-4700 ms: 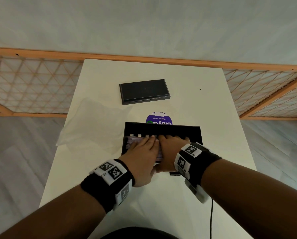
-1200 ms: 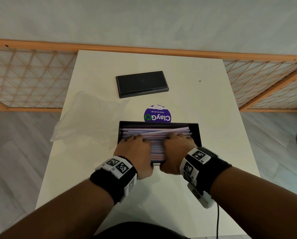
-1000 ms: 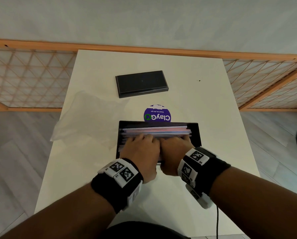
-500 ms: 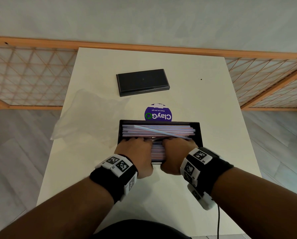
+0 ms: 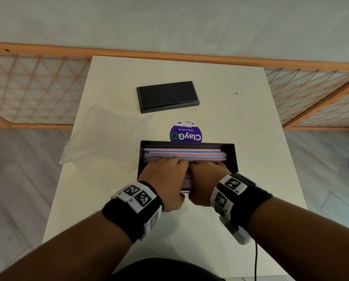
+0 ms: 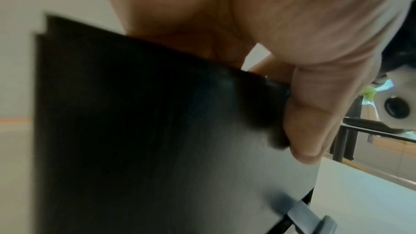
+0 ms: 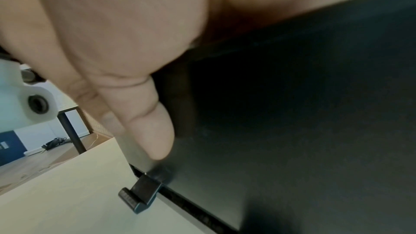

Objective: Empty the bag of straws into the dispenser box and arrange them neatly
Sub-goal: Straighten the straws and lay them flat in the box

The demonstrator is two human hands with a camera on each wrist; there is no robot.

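The black dispenser box (image 5: 233, 157) stands open near the table's front edge, filled with pale pink, blue and purple straws (image 5: 183, 154) lying parallel, left to right. My left hand (image 5: 165, 175) and right hand (image 5: 207, 175) lie side by side over the near half of the pile, fingers bent down onto the straws. Both wrist views show the box's front wall (image 6: 157, 131) (image 7: 315, 113) with a thumb (image 6: 315, 113) (image 7: 144, 113) resting against its outside. The fingertips are hidden. The empty clear bag (image 5: 104, 142) lies crumpled left of the box.
The box's black lid (image 5: 167, 96) lies flat farther back on the white table (image 5: 250, 118). A purple round sticker (image 5: 185, 134) sits just behind the box. A small black tab (image 7: 141, 195) juts from the box's front base. A wooden lattice rail (image 5: 27, 88) runs behind the table.
Half a second ago one blue straw lay askew across the pile and my hands were apart. Now the hands are together, slid slightly forward, and the visible straws lie parallel.
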